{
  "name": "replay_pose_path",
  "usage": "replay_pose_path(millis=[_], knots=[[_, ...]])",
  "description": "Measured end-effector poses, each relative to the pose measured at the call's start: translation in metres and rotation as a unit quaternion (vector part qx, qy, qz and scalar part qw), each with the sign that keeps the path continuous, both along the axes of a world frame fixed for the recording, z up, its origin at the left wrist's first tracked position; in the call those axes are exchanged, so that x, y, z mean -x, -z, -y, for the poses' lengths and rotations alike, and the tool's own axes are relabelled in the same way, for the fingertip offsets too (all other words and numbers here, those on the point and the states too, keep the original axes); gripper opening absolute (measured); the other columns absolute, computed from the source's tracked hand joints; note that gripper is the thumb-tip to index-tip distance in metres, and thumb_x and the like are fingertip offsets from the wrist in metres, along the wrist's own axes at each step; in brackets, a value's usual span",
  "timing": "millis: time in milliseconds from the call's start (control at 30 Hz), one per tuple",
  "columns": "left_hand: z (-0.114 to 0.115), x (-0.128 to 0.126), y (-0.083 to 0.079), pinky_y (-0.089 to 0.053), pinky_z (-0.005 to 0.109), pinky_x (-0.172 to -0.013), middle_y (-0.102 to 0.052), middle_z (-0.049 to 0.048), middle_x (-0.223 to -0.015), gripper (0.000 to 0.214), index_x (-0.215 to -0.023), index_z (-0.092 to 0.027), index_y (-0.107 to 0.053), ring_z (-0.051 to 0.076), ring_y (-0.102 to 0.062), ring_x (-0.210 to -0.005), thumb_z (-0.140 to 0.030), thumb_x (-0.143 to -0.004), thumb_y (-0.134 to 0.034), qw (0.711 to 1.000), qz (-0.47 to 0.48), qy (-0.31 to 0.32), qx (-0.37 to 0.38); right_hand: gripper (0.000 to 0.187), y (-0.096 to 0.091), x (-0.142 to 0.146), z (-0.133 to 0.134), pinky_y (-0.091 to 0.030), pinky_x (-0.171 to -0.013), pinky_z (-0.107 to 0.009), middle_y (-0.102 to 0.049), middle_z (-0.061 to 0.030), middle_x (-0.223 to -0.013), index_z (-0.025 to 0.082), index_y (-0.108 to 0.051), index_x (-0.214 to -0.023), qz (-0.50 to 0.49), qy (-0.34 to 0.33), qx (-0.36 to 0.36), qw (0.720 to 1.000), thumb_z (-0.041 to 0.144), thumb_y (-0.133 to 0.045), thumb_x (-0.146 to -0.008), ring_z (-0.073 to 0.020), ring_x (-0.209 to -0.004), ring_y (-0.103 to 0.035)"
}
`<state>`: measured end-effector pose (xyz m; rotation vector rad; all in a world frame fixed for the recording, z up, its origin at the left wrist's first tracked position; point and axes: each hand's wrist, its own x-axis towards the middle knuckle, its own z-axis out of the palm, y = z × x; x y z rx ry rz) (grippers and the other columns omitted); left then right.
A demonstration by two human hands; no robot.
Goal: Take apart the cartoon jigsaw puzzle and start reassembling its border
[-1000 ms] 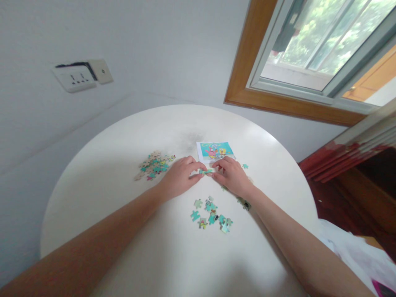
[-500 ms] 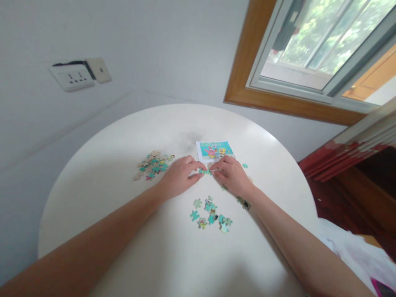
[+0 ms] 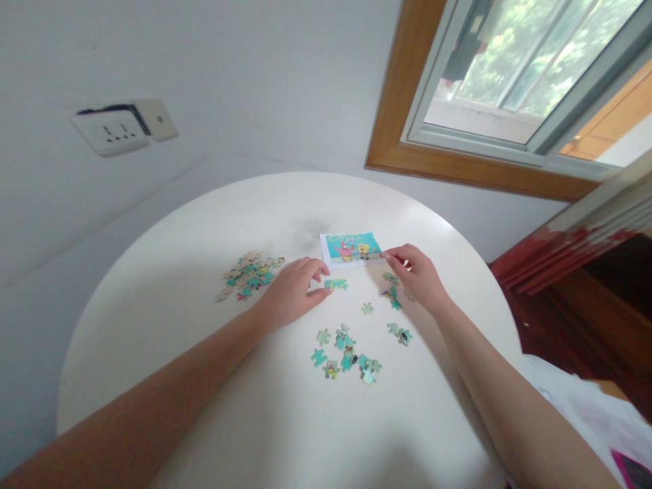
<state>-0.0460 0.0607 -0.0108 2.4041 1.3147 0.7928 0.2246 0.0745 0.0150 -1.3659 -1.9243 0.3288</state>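
Note:
A short strip of joined teal and yellow puzzle pieces (image 3: 337, 284) lies flat near the middle of the table. My left hand (image 3: 295, 288) rests at its left end, thumb and fingers apart, the thumb tip at or very near the strip's edge. My right hand (image 3: 415, 275) is at the lower right corner of a picture card (image 3: 351, 249) with cartoon characters on teal. Its thumb and index finger are pinched together; whether they grip the card's corner or a small piece cannot be made out. Small puzzle pieces (image 3: 391, 293) lie just below this hand.
A heap of mixed puzzle pieces (image 3: 249, 275) lies left of my left hand. Several loose pieces (image 3: 348, 353) are spread nearer me, with a single piece (image 3: 367, 309) and a small cluster (image 3: 401, 333) to the right. The round white table (image 3: 153, 326) meets the wall below a window.
My right hand has left the strip and moved right and slightly away, to the card's corner, uncovering pieces beneath it. My left hand stays by the strip, its thumb and fingers farther apart.

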Motion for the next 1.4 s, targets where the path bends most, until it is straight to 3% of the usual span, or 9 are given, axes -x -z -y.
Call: replay_pose_path(millis=[267, 500, 667, 800, 1233, 1400], knots=[[0.001, -0.003, -0.002, -0.043, 0.032, -0.077, -0.057, 0.0035, -0.088, 0.017, -0.097, -0.019, -0.061, 0.018, -0.056, -0.08, -0.03, -0.084, -0.059, 0.999, -0.029, -0.012, -0.01, 0.026, -0.018, -0.024, 0.003, -0.045, -0.069, -0.029, -0.068, -0.0057, -0.09, 0.02, -0.072, -0.093, -0.013, 0.036, 0.021, 0.999, 0.036, -0.051, -0.089, -0.0163, -0.078, -0.059], [0.0, -0.003, 0.0, -0.043, 0.031, -0.076, -0.056, 0.0026, -0.087, 0.017, -0.097, -0.021, -0.062, 0.018, -0.056, -0.077, -0.031, -0.084, -0.058, 0.999, -0.035, -0.022, -0.017, 0.028, -0.027, -0.041, 0.002, -0.046, -0.067, -0.029, -0.07, -0.0048, -0.082, 0.018, -0.072, -0.09, -0.049, 0.066, 0.061, 0.995, 0.04, -0.054, -0.085, -0.0164, -0.073, -0.061], [0.0, -0.004, -0.001, -0.043, 0.03, -0.074, -0.056, 0.002, -0.086, 0.017, -0.098, -0.022, -0.062, 0.017, -0.055, -0.076, -0.032, -0.085, -0.058, 0.999, -0.04, -0.03, -0.013, 0.02, -0.016, -0.054, -0.002, -0.045, -0.064, -0.028, -0.07, -0.0028, -0.077, 0.021, -0.074, -0.086, 0.063, 0.029, 0.128, 0.989, 0.029, -0.057, -0.08, -0.0156, -0.068, -0.059], [0.0, -0.004, -0.001, -0.042, 0.029, -0.073, -0.056, 0.0019, -0.086, 0.017, -0.098, -0.022, -0.062, 0.017, -0.056, -0.075, -0.033, -0.085, -0.057, 0.998, -0.044, -0.033, -0.006, 0.019, -0.002, -0.049, -0.006, -0.045, -0.067, -0.026, -0.066, -0.0029, -0.081, 0.022, -0.075, -0.092, 0.138, -0.018, 0.136, 0.981, 0.023, -0.061, -0.078, -0.0136, -0.068, -0.058], [-0.001, -0.003, 0.0, -0.043, 0.03, -0.074, -0.056, 0.0021, -0.086, 0.017, -0.098, -0.023, -0.061, 0.018, -0.057, -0.079, -0.033, -0.085, -0.056, 0.998, -0.047, -0.028, -0.007, 0.019, 0.001, -0.038, -0.003, -0.046, -0.07, -0.026, -0.061, -0.0045, -0.088, 0.023, -0.073, -0.096, 0.161, -0.024, 0.137, 0.977, 0.028, -0.069, -0.079, -0.0135, -0.069, -0.058], [-0.002, -0.002, 0.001, -0.043, 0.031, -0.075, -0.056, 0.0024, -0.086, 0.017, -0.098, -0.023, -0.061, 0.019, -0.057, -0.082, -0.033, -0.085, -0.056, 0.998, -0.048, -0.026, -0.007, 0.012, 0.002, -0.025, -0.004, -0.045, -0.074, -0.027, -0.061, -0.0054, -0.087, 0.021, -0.073, -0.087, 0.167, -0.015, 0.129, 0.977, 0.016, -0.066, -0.078, -0.0146, -0.073, -0.058]])
